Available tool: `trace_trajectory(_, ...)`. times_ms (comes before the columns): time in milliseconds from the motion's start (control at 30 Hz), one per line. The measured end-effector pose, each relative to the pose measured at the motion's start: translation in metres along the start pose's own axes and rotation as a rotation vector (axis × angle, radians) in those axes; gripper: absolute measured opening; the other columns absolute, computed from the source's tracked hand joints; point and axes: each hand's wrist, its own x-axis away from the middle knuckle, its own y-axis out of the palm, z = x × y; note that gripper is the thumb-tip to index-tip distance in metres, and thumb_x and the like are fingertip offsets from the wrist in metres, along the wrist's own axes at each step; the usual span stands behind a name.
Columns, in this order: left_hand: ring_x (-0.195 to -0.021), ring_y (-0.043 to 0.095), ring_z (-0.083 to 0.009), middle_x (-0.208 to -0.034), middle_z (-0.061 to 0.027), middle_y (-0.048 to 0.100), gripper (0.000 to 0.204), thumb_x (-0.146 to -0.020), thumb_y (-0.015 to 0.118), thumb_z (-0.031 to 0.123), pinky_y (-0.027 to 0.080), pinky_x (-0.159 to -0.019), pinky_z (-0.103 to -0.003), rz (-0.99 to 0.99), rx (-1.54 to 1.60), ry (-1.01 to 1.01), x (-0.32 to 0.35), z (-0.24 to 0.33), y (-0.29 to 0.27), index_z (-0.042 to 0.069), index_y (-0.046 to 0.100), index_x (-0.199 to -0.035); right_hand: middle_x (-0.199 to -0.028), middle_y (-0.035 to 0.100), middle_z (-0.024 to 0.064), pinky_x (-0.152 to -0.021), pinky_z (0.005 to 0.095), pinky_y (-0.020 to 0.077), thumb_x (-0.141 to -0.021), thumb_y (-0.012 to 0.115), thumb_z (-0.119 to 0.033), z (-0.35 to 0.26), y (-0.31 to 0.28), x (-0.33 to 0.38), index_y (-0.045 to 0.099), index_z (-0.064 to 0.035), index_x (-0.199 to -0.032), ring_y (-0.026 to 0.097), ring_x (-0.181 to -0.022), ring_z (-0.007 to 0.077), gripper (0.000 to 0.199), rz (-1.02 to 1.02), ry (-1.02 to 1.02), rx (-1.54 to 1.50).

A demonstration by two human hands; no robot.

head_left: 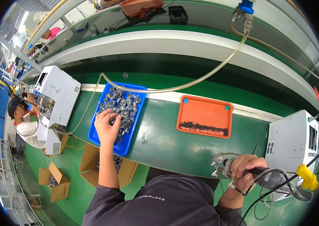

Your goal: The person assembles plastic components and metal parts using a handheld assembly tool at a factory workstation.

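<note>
My left hand (107,127) reaches over the blue tray (130,147), its thumb and fingers curved and apart among the parts. That tray is heaped with small grey and metallic parts (131,107); whether the fingertips touch one is hard to make out. At the right, my right hand (247,170) is wrapped round a handheld power screwdriver (259,174) with hoses and cables attached. Its metal head (219,162) points left over the edge of the green worktable (163,141). An orange tray (204,111) lies between my hands, with many tiny black screws (204,128) along its near side.
White machine boxes stand at the left (59,90) and right (289,137). A clear hose (189,86) arches across the table's far side. Open cardboard boxes (127,173) with parts sit on the floor at left. Another person (29,128) works at far left.
</note>
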Motion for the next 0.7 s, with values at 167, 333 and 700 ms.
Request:
trace_trajectory(167, -0.104, 0.067, -0.0358, -0.111, -0.016, 0.072, 0.016, -0.087, 0.075, 0.017, 0.052, -0.094, -0.044, -0.12, 0.194, 0.05, -0.093, -0.005, 0.039, 0.005, 0.074, -0.097, -0.053, 0.053, 0.003, -0.042, 0.0273, 0.0439, -0.087, 0.085, -0.032, -0.002, -0.005, -0.006, 0.058, -0.0035, -0.094, 0.053, -0.043, 0.0157, 0.04, -0.066, -0.033, -0.014)
trace_trajectory(333, -0.104, 0.069, -0.0366, -0.107, -0.018, 0.074, 0.021, -0.085, 0.066, 0.016, 0.055, -0.094, -0.044, -0.383, 0.09, 0.106, -0.168, -0.064, 0.139, 0.006, 0.077, -0.099, -0.056, 0.053, 0.004, -0.045, 0.0287, 0.0444, -0.089, 0.082, -0.028, -0.007, -0.005, 0.011, 0.057, -0.0024, -0.098, 0.053, -0.046, 0.0169, 0.037, 0.001, -0.033, 0.001)
trace_trajectory(700, -0.096, 0.075, -0.0322, -0.103, -0.0224, 0.075, 0.017, -0.075, 0.077, 0.008, 0.059, -0.085, -0.04, -0.532, 0.183, 0.175, -0.18, -0.097, 0.19, 0.0, 0.078, -0.09, -0.059, 0.057, 0.0071, -0.045, 0.0308, 0.0469, -0.08, 0.085, -0.01, -0.022, -0.02, 0.015, 0.061, 0.0023, -0.093, 0.055, -0.049, 0.0188, 0.03, 0.007, -0.024, -0.08)
